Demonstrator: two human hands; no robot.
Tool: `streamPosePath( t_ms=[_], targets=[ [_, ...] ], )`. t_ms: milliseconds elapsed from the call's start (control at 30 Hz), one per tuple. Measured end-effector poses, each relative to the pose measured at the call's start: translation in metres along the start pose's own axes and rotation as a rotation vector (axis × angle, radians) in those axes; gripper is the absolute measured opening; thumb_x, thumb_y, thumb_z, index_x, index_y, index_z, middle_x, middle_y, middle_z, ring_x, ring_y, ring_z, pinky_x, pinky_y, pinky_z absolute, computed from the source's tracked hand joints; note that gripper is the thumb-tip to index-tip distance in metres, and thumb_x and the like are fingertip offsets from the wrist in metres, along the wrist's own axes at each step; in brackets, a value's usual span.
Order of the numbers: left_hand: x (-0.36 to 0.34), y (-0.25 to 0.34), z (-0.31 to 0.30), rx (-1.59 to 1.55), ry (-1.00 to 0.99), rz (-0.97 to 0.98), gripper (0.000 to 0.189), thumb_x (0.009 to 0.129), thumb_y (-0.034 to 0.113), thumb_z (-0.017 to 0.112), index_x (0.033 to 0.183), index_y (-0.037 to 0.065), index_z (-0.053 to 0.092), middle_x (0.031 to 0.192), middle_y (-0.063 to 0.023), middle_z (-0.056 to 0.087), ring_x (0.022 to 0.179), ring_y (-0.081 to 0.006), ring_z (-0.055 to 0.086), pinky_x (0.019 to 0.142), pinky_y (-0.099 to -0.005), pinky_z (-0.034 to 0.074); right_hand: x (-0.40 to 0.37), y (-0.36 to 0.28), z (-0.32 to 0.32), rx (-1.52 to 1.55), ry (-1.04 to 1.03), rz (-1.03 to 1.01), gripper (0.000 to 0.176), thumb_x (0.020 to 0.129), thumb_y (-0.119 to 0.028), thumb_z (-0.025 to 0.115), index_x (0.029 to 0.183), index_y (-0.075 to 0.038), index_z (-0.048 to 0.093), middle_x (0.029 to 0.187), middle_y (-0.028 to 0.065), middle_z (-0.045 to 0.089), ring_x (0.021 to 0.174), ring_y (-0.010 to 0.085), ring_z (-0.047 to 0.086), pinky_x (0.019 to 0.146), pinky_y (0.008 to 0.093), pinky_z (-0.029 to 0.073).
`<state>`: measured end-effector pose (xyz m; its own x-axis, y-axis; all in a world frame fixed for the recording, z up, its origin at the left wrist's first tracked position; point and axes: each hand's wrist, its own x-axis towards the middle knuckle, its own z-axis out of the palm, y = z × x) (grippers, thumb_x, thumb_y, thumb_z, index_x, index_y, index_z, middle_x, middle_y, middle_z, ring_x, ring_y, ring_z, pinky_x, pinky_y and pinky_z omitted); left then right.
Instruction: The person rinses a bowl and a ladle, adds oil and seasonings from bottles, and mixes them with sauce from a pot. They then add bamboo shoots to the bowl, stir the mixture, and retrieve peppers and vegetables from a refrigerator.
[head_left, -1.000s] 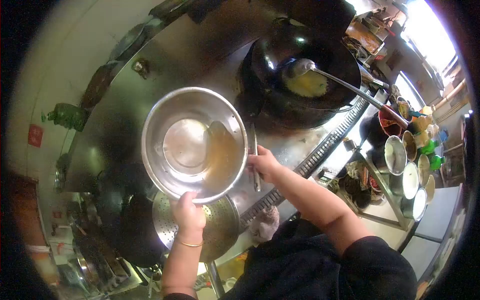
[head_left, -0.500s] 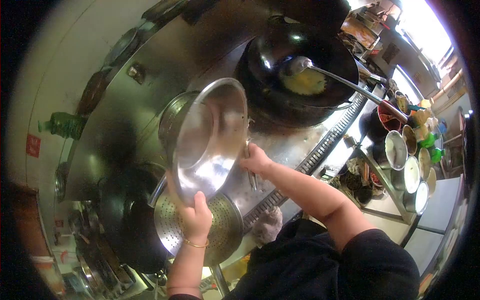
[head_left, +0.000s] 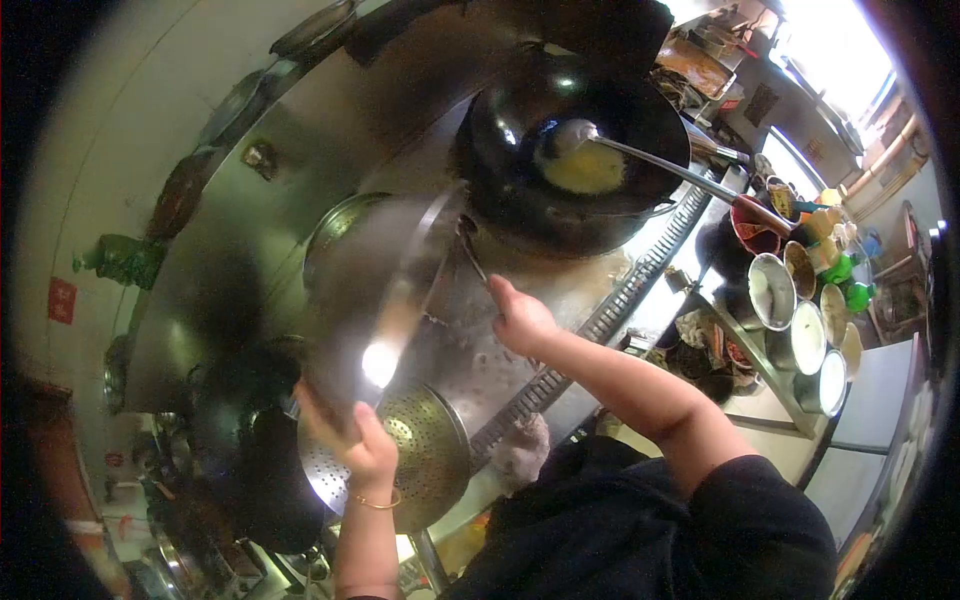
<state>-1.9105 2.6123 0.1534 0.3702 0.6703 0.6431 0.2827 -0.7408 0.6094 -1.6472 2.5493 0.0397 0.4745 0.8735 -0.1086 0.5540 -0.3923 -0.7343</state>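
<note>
My left hand [head_left: 352, 440] grips the rim of a steel bowl [head_left: 385, 285]. The bowl is tipped steeply on edge and blurred, its mouth turned toward a round recessed pot [head_left: 330, 225] in the stove top. My right hand [head_left: 520, 320] is closed around a thin metal utensil [head_left: 470, 250] that points up toward the wok. A perforated steel strainer [head_left: 425, 460] lies just below the bowl, beside my left hand. The black wok [head_left: 510, 130] behind holds a yellow egg mixture [head_left: 585, 170], with a long ladle [head_left: 565, 135] resting in it.
The steel stove top [head_left: 280, 120] curves away to the left, with a green bottle [head_left: 120, 260] at its edge. Several steel condiment containers [head_left: 795, 335] stand at the right. A drain grate [head_left: 620, 305] runs along the stove front, and a cloth [head_left: 520, 450] lies near it.
My left hand has turned the bowl from level, with liquid in it, to steeply tipped toward the recessed pot. My right hand has lifted its utensil up and to the left.
</note>
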Motion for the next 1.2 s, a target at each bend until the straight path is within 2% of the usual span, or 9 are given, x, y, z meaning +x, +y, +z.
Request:
streamPosePath(
  t_ms=[167,200,467,667,833,900,1000,1100,1200],
  targets=[
    [-0.017,-0.018,-0.020,-0.003,0.229,-0.071,0.055,0.089,0.000,0.046,0.139,-0.012,0.027,0.138,-0.0242,0.041,0.124,-0.0318,0.046,0.106,-0.0397,0.036,-0.002,0.000,-0.013,-0.038,0.169,-0.220,0.070,0.080,-0.013,0.058,0.143,-0.011,0.028,0.102,0.0222,0.065,0.092,0.0414,0.062,0.079,0.0489,0.049],
    [-0.016,-0.016,-0.025,-0.058,0.242,-0.081,0.052,0.088,-0.002,0.047,0.137,-0.012,0.031,0.137,-0.0228,0.043,0.120,-0.0302,0.049,0.103,-0.0387,0.038,-0.009,-0.009,-0.026,-0.037,0.030,-0.006,0.063,0.082,-0.015,0.058,0.140,-0.012,0.033,0.101,0.0221,0.065,0.093,0.0414,0.062,0.079,0.0485,0.050],
    [-0.008,-0.021,-0.042,0.053,0.175,0.046,0.043,0.087,-0.002,0.048,0.129,-0.011,0.043,0.125,-0.0206,0.054,0.110,-0.0292,0.057,0.097,-0.0388,0.044,-0.049,0.028,-0.034,-0.242,-0.029,0.178,0.029,0.092,-0.023,0.051,0.118,-0.011,0.047,0.096,0.0211,0.065,0.089,0.0410,0.063,0.072,0.0496,0.050],
    [0.013,-0.040,-0.022,0.066,0.128,0.076,0.032,0.089,0.007,0.045,0.108,-0.014,0.061,0.120,-0.0239,0.059,0.113,-0.0398,0.056,0.104,-0.0481,0.039,-0.090,0.049,-0.040,-0.200,-0.147,0.363,0.029,0.094,-0.022,0.047,0.122,-0.014,0.049,0.095,0.0144,0.068,0.084,0.0324,0.067,0.070,0.0438,0.053],
    [0.029,-0.057,-0.016,0.057,0.130,0.281,0.045,0.097,0.012,0.046,0.136,-0.008,0.038,0.141,-0.0214,0.042,0.129,-0.0372,0.044,0.111,-0.0487,0.031,-0.096,0.083,-0.031,-0.404,-0.336,0.188,0.033,0.092,-0.015,0.049,0.122,-0.002,0.046,0.098,0.0142,0.068,0.087,0.0315,0.069,0.068,0.0433,0.056],
    [0.047,-0.043,-0.023,0.189,0.105,0.457,0.059,0.097,0.017,0.051,0.144,-0.004,0.022,0.148,-0.0200,0.033,0.129,-0.0375,0.043,0.111,-0.0497,0.032,-0.098,0.053,-0.053,-0.386,-0.444,0.268,0.029,0.093,-0.018,0.049,0.119,-0.004,0.052,0.096,0.0161,0.067,0.091,0.0289,0.068,0.071,0.0426,0.056],
    [0.052,-0.015,-0.005,0.147,0.129,0.427,0.050,0.095,0.011,0.050,0.139,-0.005,0.033,0.141,-0.0246,0.038,0.130,-0.0365,0.039,0.109,-0.0451,0.032,-0.139,0.022,-0.090,-0.051,-0.294,0.253,0.036,0.101,-0.034,0.036,0.118,-0.007,0.054,0.095,0.0143,0.066,0.083,0.0303,0.066,0.070,0.0403,0.055],
    [0.043,0.060,0.070,-0.059,0.049,0.447,0.048,0.094,0.012,0.050,0.136,-0.005,0.036,0.136,-0.0239,0.041,0.126,-0.0360,0.041,0.106,-0.0444,0.034,-0.152,0.043,-0.092,-0.358,-0.386,0.041,0.024,0.086,-0.011,0.056,0.107,-0.002,0.063,0.097,0.0166,0.067,0.090,0.0317,0.066,0.075,0.0417,0.055],
    [0.004,0.164,0.141,-0.268,-0.137,0.435,0.046,0.093,0.014,0.051,0.133,-0.004,0.038,0.131,-0.0233,0.044,0.121,-0.0356,0.044,0.102,-0.0438,0.036,-0.194,0.041,-0.113,0.066,0.087,-0.115,0.021,0.088,-0.019,0.053,0.101,-0.004,0.057,0.089,0.0199,0.065,0.087,0.0395,0.063,0.072,0.0509,0.050]
  ],
)
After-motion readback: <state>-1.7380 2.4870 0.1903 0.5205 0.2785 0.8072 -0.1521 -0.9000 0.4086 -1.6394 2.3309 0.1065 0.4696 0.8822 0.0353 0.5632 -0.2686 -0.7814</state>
